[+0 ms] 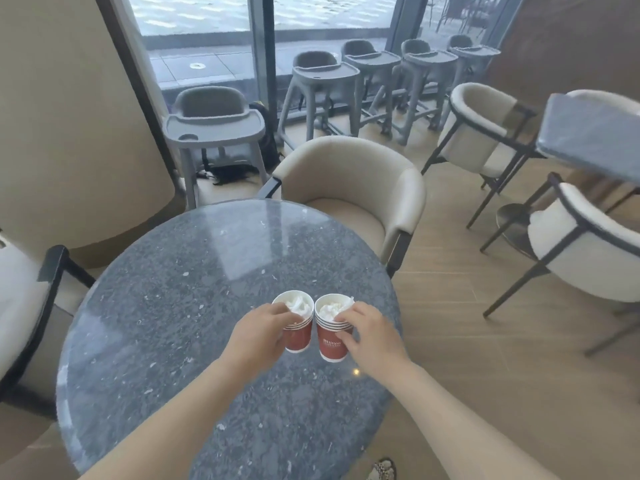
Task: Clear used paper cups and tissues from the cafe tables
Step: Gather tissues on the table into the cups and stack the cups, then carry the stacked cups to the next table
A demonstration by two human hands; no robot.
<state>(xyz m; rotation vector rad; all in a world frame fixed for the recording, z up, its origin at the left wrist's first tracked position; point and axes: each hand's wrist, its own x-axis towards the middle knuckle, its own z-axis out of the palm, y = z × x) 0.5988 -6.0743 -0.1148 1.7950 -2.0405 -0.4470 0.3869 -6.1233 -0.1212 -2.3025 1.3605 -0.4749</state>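
filling most of the view was the round grey stone surface (166,306), polished and bare apart from two stacks of red paper cups (330,342) standing side by side, rims nearly touching, near its right edge. a cream armchair (349,188) sat tucked at the far edge, another chair (24,299) at the left edge, grey high chairs (214,129) lined the window behind; none of them stood between the person and the cups. the left hand (258,336) was wrapped around the left stack (297,336), fingers closed on its upper wall; the right hand (372,336) gripped the right stack the same way, fingers curled at the rim. crumpled white tissues (298,304) were stuffed into both top cups. nested paper like this was probably light and easily crushed, so a hold on the stiffer banded rims seemed best, kept upright so the loose, soft tissue would not spill out.
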